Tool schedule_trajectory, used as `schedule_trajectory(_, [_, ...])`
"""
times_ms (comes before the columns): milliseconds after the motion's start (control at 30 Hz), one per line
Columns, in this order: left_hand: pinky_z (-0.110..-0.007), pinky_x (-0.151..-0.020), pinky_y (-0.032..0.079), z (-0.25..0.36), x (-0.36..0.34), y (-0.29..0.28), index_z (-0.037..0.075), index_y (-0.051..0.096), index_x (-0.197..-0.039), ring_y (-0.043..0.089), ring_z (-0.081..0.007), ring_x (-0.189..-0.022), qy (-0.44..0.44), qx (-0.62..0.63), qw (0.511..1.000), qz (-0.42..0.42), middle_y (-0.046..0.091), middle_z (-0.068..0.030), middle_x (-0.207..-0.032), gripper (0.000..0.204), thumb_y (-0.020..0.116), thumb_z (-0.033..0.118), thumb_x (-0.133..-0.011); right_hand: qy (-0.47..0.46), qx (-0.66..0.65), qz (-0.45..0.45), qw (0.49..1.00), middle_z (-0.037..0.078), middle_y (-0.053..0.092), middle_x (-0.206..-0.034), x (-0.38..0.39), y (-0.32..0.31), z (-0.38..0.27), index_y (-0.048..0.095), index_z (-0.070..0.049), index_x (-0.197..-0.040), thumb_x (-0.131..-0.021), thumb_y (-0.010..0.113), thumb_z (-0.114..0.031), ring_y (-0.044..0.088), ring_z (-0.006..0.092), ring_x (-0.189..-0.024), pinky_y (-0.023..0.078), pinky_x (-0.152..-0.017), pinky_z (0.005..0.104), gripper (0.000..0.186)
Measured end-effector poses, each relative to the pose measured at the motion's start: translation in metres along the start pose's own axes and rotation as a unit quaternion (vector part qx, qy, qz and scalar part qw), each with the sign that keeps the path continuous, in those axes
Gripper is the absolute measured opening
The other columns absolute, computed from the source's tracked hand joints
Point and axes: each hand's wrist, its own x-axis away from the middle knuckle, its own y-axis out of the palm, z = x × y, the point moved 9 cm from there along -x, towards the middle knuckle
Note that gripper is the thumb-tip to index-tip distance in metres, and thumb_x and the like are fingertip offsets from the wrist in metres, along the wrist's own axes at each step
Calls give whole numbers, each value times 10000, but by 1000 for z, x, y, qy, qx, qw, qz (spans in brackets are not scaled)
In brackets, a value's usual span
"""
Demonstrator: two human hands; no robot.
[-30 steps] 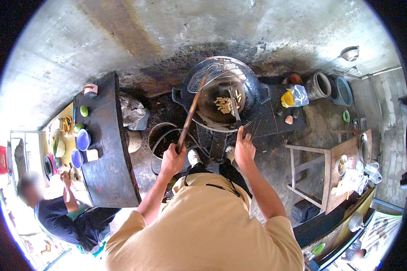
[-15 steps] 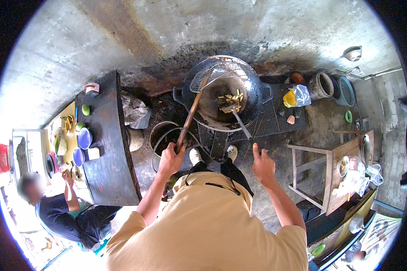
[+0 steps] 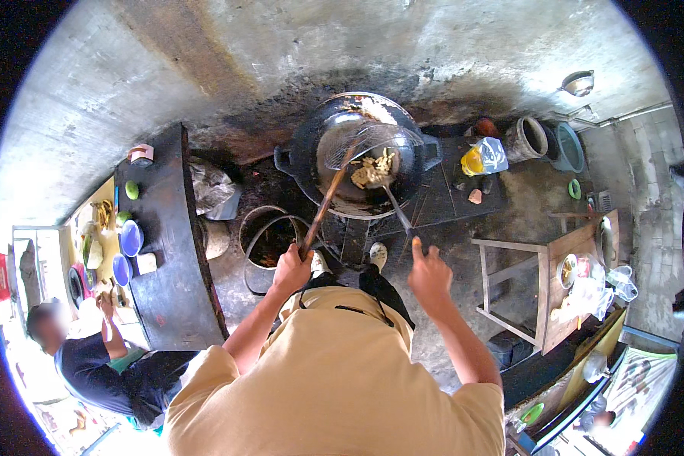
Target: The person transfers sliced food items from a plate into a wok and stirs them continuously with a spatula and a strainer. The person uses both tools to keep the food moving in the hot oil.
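My left hand (image 3: 290, 271) is closed round the long wooden handle of a wire skimmer (image 3: 329, 199). The skimmer's mesh spans the middle of a large dark wok (image 3: 321, 125), just above the food. Light-brown, strip-like food pieces (image 3: 371, 173) lie heaped at the near side of the wok, partly behind the mesh. A metal spatula (image 3: 397, 207) reaches into this heap, its blade covered by the pieces. My right hand (image 3: 431, 275) grips the spatula's handle end, with the index finger stretched along it.
A lidless pot with a hoop handle (image 3: 270, 239) stands left of my feet. A dark table (image 3: 159, 251) with blue bowls is at left, where another person (image 3: 106, 365) sits. A yellow-filled plastic bag (image 3: 482, 158) and buckets (image 3: 528, 139) stand right of the wok; a wooden table (image 3: 551, 289) is nearer.
The skimmer's mesh has moved from the wok's left side to the right, over its middle. More food pieces now show, gathered over the spatula's blade. The view has shifted slightly.
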Motion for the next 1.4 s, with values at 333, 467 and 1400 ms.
schedule_trajectory(333, [-538, -833, 498, 4, 17, -20, -57, 590, -1129, 636, -510, -966, -57, 26, 998, 15, 661, -337, -953, 488, 621, 392, -941, 101, -175, 153, 967, 179, 627, -966, -15, 39, 6, 535, -97, -1394, -946, 611, -230, 675, 379, -805, 554, -684, 490, 473])
schedule_trajectory(467, [-533, -830, 501, -5, 21, -24, -68, 594, -1118, 640, -511, -959, -85, 32, 996, 24, 658, -346, -953, 499, 626, 396, -936, 130, -298, 206, 923, 237, 677, -957, -30, 62, 13, 555, 12, -1348, -975, 577, -225, 668, 436, -866, 534, -754, 507, 443])
schedule_trajectory(1400, [-545, -792, 511, -27, 11, -53, -53, 586, -1076, 646, -515, -933, -50, 12, 998, 25, 663, -340, -915, 467, 640, 386, -926, 70, -177, 58, 980, 184, 583, -917, 63, -26, -92, 568, -104, -1349, -910, 631, -145, 653, 365, -692, 525, -590, 472, 445])
